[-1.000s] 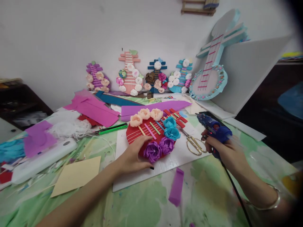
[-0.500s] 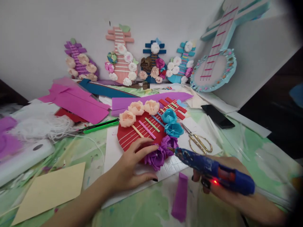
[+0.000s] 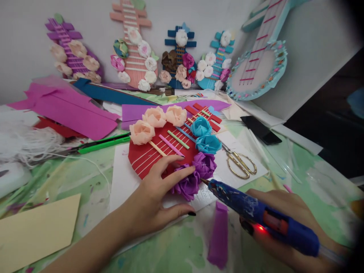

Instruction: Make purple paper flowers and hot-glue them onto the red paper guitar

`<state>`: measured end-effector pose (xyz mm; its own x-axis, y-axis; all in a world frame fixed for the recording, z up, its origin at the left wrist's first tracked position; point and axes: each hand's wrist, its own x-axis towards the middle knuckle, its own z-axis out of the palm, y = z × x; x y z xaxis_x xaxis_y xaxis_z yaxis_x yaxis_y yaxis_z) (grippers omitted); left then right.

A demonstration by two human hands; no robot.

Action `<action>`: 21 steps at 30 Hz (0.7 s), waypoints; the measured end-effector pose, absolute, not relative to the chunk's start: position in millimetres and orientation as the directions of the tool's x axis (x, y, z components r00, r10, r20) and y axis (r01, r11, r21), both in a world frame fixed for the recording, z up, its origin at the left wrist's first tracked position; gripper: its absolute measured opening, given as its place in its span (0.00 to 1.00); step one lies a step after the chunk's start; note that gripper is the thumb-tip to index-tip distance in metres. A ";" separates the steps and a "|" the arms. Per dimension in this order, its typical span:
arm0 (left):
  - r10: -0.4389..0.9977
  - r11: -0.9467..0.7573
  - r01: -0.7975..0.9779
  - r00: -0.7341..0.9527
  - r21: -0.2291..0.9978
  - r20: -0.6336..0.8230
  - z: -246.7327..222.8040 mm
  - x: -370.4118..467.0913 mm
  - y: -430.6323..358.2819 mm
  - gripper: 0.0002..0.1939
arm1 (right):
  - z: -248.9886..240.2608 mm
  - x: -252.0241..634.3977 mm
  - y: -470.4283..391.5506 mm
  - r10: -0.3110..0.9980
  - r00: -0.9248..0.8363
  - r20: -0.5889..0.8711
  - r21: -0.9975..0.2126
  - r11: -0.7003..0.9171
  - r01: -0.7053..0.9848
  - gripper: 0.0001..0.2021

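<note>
A red lute-shaped craft piece [image 3: 170, 151] lies on a white board [image 3: 121, 167], trimmed with peach, blue and purple paper flowers. My left hand [image 3: 155, 189] rests over its lower edge with fingers spread, the index finger touching the purple flowers [image 3: 204, 165] and the thumb apart below them. In my right hand [image 3: 287, 204] is a blue hot glue gun [image 3: 256, 208], its red light glowing. The nozzle points left, close to the gap between the two purple flowers; whether it touches them I cannot tell. Nearby on the table lies a folded purple paper strip [image 3: 218, 237].
Gold-handled scissors [image 3: 241, 165] and a black phone [image 3: 261, 130] lie to the right. Several decorated lutes, including a pink one [image 3: 132, 49], lean on the back wall. Magenta sheets [image 3: 71, 106], white yarn [image 3: 34, 136], a green cutter [image 3: 104, 144] and a cream card [image 3: 42, 229] are at left.
The view has tilted down and come closer. The glue gun's tip has shifted slightly toward the lower purple flower. My left hand stays on the craft piece.
</note>
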<state>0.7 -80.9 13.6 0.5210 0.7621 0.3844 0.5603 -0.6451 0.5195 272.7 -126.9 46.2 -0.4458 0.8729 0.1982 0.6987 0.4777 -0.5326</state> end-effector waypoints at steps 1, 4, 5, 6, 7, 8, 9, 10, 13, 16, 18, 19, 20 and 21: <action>0.762 -0.645 0.561 0.520 0.519 0.386 13.4 0.8 -80.6 0.32 | 46.8 271.2 -126.6 0.872 -0.453 0.186 -0.537 0.476 0.697 0.12; 0.755 -0.654 0.554 0.523 0.516 0.395 12.7 0.9 -79.9 0.31 | 49.8 267.1 -125.1 0.865 -0.476 0.159 -0.561 0.476 0.677 0.11; 0.753 -0.656 0.552 0.526 0.516 0.395 12.5 1.0 -79.7 0.31 | 51.1 266.0 -124.5 0.864 -0.478 0.156 -0.569 0.475 0.672 0.10; 0.752 -0.657 0.549 0.527 0.517 0.396 12.4 1.0 -79.5 0.30 | 52.3 264.9 -123.9 0.863 -0.481 0.157 -0.574 0.476 0.667 0.10; 0.751 -0.658 0.546 0.527 0.518 0.399 12.3 1.0 -79.4 0.30 | 53.3 264.1 -123.5 0.861 -0.482 0.160 -0.576 0.478 0.663 0.10; 0.749 -0.660 0.542 0.526 0.520 0.403 12.3 1.0 -79.3 0.30 | 54.2 263.4 -123.1 0.861 -0.481 0.166 -0.575 0.481 0.662 0.10; 0.747 -0.663 0.537 0.524 0.522 0.409 12.3 0.9 -79.2 0.29 | 54.8 262.9 -122.8 0.860 -0.480 0.172 -0.572 0.484 0.662 0.10; 0.745 -0.665 0.531 0.524 0.525 0.413 12.3 0.8 -79.2 0.29 | 55.0 262.7 -122.7 0.860 -0.479 0.178 -0.570 0.487 0.662 0.10; 0.742 -0.668 0.522 0.525 0.531 0.417 12.5 0.7 -79.0 0.29 | 53.1 263.3 -123.5 0.862 -0.477 0.172 -0.564 0.483 0.670 0.09; 0.744 -0.665 0.517 0.522 0.539 0.417 12.8 1.0 -78.6 0.29 | 49.5 264.4 -125.1 0.863 -0.471 0.183 -0.536 0.489 0.689 0.09; 0.747 -0.662 0.515 0.519 0.544 0.416 12.9 1.2 -78.4 0.29 | 48.1 264.3 -125.8 0.867 -0.456 0.201 -0.509 0.490 0.708 0.09; 0.747 -0.661 0.515 0.519 0.546 0.415 12.9 1.3 -78.3 0.29 | 47.9 263.8 -125.9 0.869 -0.451 0.201 -0.500 0.487 0.716 0.09; 0.748 -0.660 0.516 0.518 0.546 0.415 12.8 1.3 -78.3 0.29 | 48.0 263.1 -125.7 0.870 -0.452 0.196 -0.497 0.485 0.719 0.09; 0.747 -0.661 0.515 0.517 0.546 0.417 12.7 1.3 -78.2 0.29 | 48.3 262.3 -125.5 0.869 -0.456 0.191 -0.498 0.486 0.718 0.10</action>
